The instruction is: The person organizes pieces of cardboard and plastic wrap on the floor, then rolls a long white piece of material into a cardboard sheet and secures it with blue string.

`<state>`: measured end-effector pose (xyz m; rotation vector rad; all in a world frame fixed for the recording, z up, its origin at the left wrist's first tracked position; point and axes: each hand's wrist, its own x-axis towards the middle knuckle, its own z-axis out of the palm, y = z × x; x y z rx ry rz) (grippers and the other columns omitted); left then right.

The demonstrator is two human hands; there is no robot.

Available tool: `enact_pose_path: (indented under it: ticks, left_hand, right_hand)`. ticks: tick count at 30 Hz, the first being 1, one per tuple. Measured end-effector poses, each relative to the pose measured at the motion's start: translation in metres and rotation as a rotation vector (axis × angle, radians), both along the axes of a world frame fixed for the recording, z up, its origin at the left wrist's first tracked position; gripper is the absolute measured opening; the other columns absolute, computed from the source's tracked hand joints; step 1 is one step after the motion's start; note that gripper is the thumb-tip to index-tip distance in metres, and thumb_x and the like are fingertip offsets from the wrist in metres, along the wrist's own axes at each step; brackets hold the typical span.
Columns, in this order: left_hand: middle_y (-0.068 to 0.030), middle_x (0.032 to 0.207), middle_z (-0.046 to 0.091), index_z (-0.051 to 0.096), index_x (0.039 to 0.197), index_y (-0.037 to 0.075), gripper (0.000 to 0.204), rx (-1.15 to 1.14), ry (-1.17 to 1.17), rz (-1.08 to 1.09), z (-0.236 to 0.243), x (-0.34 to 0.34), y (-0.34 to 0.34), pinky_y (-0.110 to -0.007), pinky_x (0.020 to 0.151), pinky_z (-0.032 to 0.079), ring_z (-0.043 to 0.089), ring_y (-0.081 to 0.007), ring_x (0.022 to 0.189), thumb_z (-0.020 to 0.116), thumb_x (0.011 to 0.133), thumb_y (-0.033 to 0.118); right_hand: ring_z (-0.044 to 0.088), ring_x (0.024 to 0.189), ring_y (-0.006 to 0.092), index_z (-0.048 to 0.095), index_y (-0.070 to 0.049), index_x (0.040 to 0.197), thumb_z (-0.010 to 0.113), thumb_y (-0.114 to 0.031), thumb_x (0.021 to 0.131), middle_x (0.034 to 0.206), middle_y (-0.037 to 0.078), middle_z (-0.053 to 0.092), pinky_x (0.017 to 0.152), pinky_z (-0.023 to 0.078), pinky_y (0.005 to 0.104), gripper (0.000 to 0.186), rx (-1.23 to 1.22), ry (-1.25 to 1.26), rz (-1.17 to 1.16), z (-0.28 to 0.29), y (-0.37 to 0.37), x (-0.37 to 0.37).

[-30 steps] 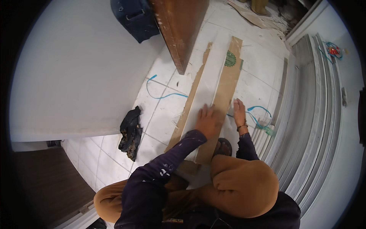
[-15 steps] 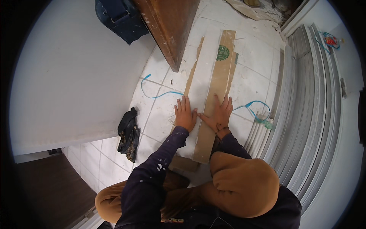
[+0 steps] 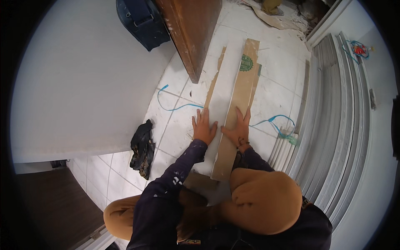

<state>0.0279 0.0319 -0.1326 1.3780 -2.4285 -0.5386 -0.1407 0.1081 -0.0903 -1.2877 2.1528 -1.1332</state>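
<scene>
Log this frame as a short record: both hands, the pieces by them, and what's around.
Left hand: open, fingers spread, at the left side of the white strip
Right hand: open, on the cardboard strip
Strips: side by side, pointing away from the person
Blue cord: showing on both sides of the strips
Person's left: crumpled black bundle, brown wooden panel
Person's right: grey metal profiles

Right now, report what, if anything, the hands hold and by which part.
Grip cannot be told: the left hand rests at the left edge of the white strip, the right hand on the cardboard near its right edge.
</scene>
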Motion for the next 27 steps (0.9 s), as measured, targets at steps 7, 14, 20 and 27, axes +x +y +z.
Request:
enact_pose_path:
  ticks: [7, 14, 20, 27]
  left_hand:
    - [-0.0193, 0.157, 0.048, 0.039, 0.157, 0.003, 0.073, 0.107, 0.141, -0.037, -0.002, 0.031, 0.007, -0.059, 0.123, 0.021, 0.028, -0.0468, 0.153, 0.07, 0.097, 0.029]
    - [-0.031, 0.16, 0.036, 0.033, 0.16, 0.004, 0.08, 0.075, 0.217, -0.142, 0.011, 0.024, 0.0, -0.058, 0.119, 0.031, 0.033, -0.0533, 0.147, 0.072, 0.092, 0.022]
    - [-0.0386, 0.157, 0.033, 0.026, 0.162, 0.006, 0.095, 0.173, 0.293, -0.05, -0.004, 0.021, -0.013, -0.054, 0.118, 0.035, 0.035, -0.0549, 0.145, 0.077, 0.085, 0.024]
    - [-0.0386, 0.151, 0.042, 0.028, 0.161, 0.006, 0.096, 0.289, 0.187, 0.089, 0.001, -0.01, -0.023, -0.054, 0.111, 0.043, 0.047, -0.0539, 0.135, 0.076, 0.087, 0.043]
  right_hand:
    - [0.029, 0.149, 0.0501, 0.042, -0.008, 0.154, 0.09, -0.031, 0.063, 0.163, 0.031, 0.015, 0.12, 0.037, 0.0485, 0.106, -0.021, 0.043, -0.029, -0.004, 0.019, 0.025]
    - [0.02, 0.151, 0.0512, 0.036, -0.005, 0.157, 0.091, -0.035, 0.066, 0.163, 0.034, 0.014, 0.123, 0.029, 0.0509, 0.11, 0.162, 0.189, -0.017, -0.021, 0.029, 0.02]
    - [0.021, 0.148, 0.0569, 0.023, -0.001, 0.16, 0.09, -0.047, 0.07, 0.159, 0.04, 0.017, 0.121, 0.027, 0.0549, 0.121, 0.025, 0.045, -0.094, -0.025, 0.008, -0.003]
    - [0.025, 0.147, 0.0547, 0.027, 0.002, 0.158, 0.091, -0.045, 0.07, 0.156, 0.039, 0.025, 0.12, 0.029, 0.0545, 0.118, 0.013, 0.04, -0.119, -0.032, -0.009, -0.015]
